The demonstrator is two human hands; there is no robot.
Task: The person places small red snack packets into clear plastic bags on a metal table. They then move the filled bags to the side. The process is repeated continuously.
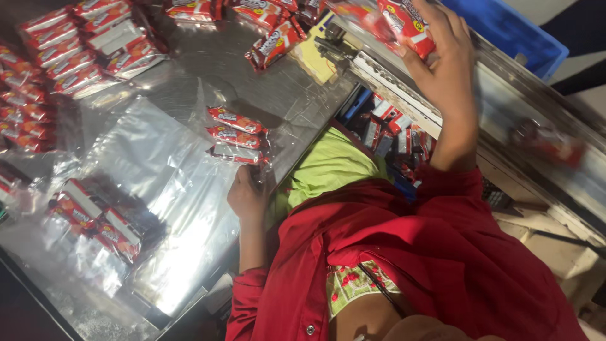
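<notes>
Your left hand, at the frame's centre, pinches the open end of a clear bag holding three red packets on the steel table. Your right hand, upper right, closes around another red packet above the conveyor rail.

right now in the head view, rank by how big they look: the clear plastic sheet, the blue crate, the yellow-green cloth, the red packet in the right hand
1. clear plastic sheet
2. yellow-green cloth
3. blue crate, partly cut off and farther away, so its rank against the cloth is unsure
4. red packet in the right hand
</notes>
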